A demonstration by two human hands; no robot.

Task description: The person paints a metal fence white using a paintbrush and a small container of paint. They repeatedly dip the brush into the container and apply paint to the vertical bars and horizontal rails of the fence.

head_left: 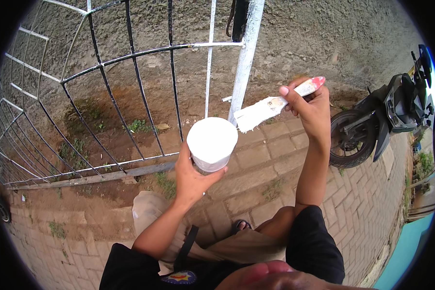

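Observation:
My left hand (196,180) is wrapped round a white cup (211,154), whose top shows bright white like paint. In my right hand (311,104) I grip a paintbrush (262,112) by its handle, which is white with a red end. White paint coats its bristles, which point left beside the cup's rim, just apart from it. Ahead of both hands stands a metal gate (152,52) with upright bars. Its end post (249,50) and the bar next to it are white, while several bars further left are black.
A parked motorbike (372,116) stands at the right, beyond my right arm. Behind the gate rises a rough grey wall (299,38), with soil and weeds at its foot. Paving blocks (345,193) cover the ground, and a turquoise surface (406,256) shows at lower right.

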